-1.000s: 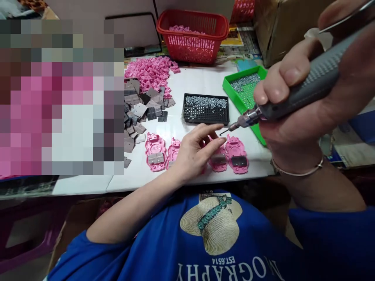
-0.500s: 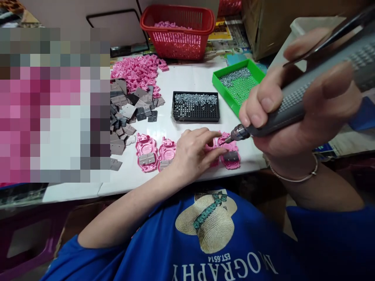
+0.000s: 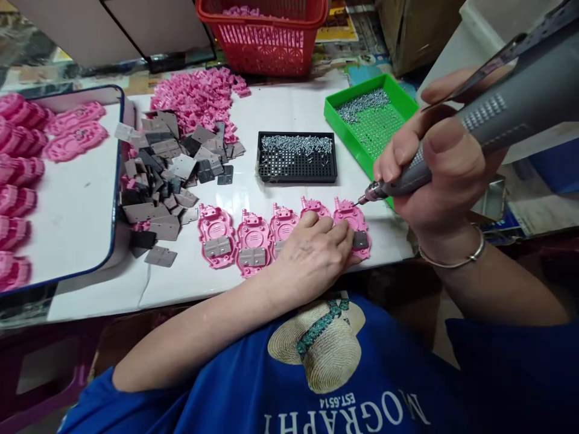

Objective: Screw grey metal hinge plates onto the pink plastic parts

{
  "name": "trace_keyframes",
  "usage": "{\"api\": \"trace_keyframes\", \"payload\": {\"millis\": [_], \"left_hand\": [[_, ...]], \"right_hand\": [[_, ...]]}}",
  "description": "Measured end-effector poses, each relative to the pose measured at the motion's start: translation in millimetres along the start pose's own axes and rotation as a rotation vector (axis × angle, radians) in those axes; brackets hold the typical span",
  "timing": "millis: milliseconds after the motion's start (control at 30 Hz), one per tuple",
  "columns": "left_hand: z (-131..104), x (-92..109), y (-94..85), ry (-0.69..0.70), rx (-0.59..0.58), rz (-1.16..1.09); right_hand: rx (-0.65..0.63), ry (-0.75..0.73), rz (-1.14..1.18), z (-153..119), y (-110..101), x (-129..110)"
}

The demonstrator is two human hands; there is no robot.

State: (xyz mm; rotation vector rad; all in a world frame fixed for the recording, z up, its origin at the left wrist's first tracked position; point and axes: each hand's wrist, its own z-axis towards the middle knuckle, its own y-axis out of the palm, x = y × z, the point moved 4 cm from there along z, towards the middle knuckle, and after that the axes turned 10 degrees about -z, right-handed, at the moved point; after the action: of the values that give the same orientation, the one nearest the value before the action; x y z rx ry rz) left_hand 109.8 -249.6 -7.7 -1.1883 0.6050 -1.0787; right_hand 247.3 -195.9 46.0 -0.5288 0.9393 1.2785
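My right hand (image 3: 446,157) is wrapped round a grey electric screwdriver (image 3: 511,102). Its bit points down at the upper right part of the rightmost pink plastic casing (image 3: 348,211). My left hand (image 3: 314,250) lies curled over the right end of a row of such casings, gripping the rightmost one; its fingertips are partly hidden. A dark plate (image 3: 360,240) is set in that casing's lower half. Further left, casings (image 3: 216,229) carry grey plates (image 3: 252,257) with screws in their corners. My left hand partly covers the middle ones.
Behind the row sits a black screw tray (image 3: 296,175), with a green tray (image 3: 348,120) of screws to its right. Loose grey plates (image 3: 165,228) and small pink parts (image 3: 194,96) are heaped left. A white tray (image 3: 85,211) holds stacked casings; a red basket (image 3: 266,48) stands behind.
The screwdriver tip has shifted slightly up and right on the rightmost casing. My left hand's thumb and finger, stretched toward the bit before, are now drawn back and curled. The view has shifted.
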Motion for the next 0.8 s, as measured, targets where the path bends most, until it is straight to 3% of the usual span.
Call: {"api": "trace_keyframes", "payload": {"millis": [567, 700, 800], "left_hand": [[-2, -4, 5.2, -0.011, -0.004, -0.033], [-2, -8, -3.4, -0.038, 0.051, -0.09], [-1, -16, -13.2, -0.134, 0.149, -0.154]], "right_hand": [[0.037, 0.001, 0.013, 0, 0, 2], [0.038, 0.044, 0.047, 3, -2, 1], [0.001, 0.022, 0.04, 6, -1, -2]]}}
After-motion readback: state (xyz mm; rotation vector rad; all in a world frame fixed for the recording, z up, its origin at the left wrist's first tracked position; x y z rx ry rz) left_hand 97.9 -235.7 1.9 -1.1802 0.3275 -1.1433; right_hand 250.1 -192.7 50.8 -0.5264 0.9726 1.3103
